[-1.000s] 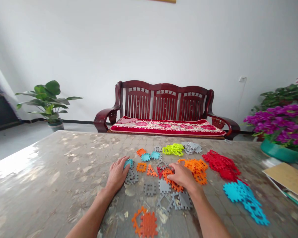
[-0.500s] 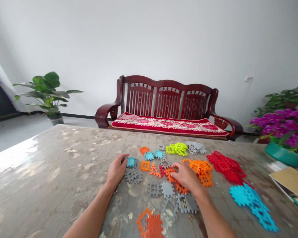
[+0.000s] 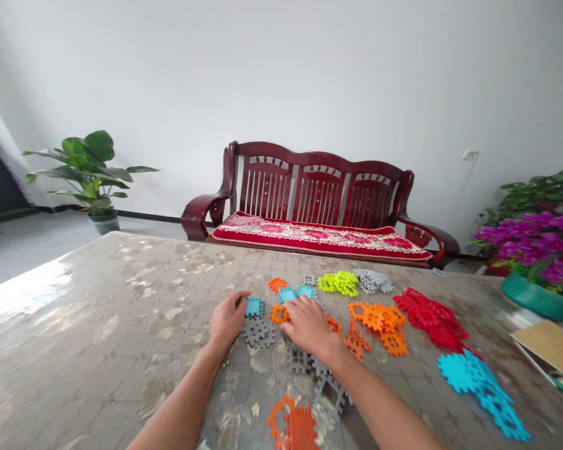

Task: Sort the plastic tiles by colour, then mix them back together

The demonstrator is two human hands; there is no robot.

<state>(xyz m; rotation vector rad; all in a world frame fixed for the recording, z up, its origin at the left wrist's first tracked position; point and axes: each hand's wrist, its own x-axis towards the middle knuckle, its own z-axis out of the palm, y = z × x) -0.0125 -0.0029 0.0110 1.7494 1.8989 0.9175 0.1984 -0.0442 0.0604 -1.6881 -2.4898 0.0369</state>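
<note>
One orange window piece on the tabletop, edge hidden by the right hand, whose fingers point down, grip impossible to tell. Left of that window piece, pale blue piece beside the left hand, fingers curled, slightly parted. Right of it, orange pile; behind, wooden sofa.

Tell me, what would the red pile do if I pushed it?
The red pile would probably slide and spread, since its flat pieces overlap loosely. Their notched edges might snag and drag each other along. It likely wouldn't roll, because it lies low and flat on the table.
</note>
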